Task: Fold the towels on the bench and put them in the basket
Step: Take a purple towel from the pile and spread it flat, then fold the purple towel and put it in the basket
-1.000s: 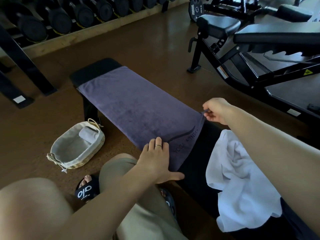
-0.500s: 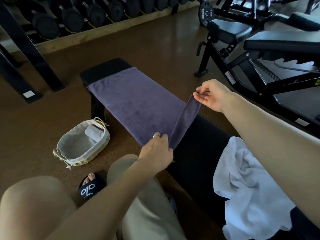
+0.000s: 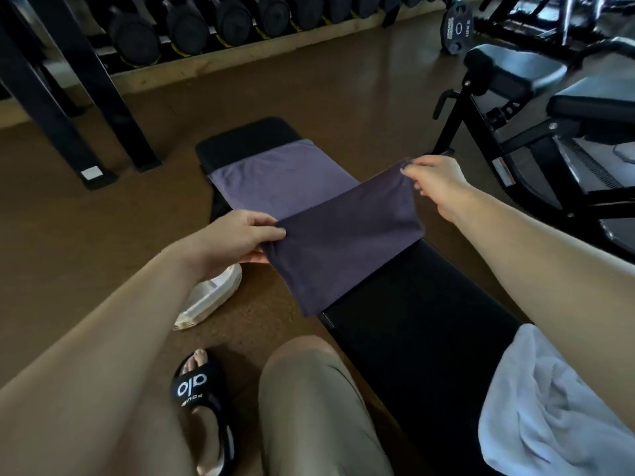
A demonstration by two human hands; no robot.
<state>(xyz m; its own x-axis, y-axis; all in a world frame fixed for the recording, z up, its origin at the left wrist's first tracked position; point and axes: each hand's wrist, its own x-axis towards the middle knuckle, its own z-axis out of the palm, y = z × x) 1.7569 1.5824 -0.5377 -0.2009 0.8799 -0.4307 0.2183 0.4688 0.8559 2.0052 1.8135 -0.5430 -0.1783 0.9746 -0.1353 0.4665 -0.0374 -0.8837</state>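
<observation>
A purple towel (image 3: pixel 309 201) lies along a black bench (image 3: pixel 412 321), its near end lifted and doubled back. A crumpled white towel (image 3: pixel 549 413) sits at the bench's near end; a basket (image 3: pixel 209 297) stands on the floor beside it.

Purple towel (image 3: pixel 343 242), blk bench (image 3: pixel 412 304).

You had a dumbbell rack (image 3: pixel 192 32) along the far wall, its black legs (image 3: pixel 86 97) planted on the brown floor (image 3: pixel 309 91). Far right stood an adjustable bench (image 3: pixel 536 97) with a weight plate (image 3: pixel 457 29) behind it. Near you, a black sandal (image 3: pixel 199 393) sat by your knee (image 3: pixel 309 372).
</observation>
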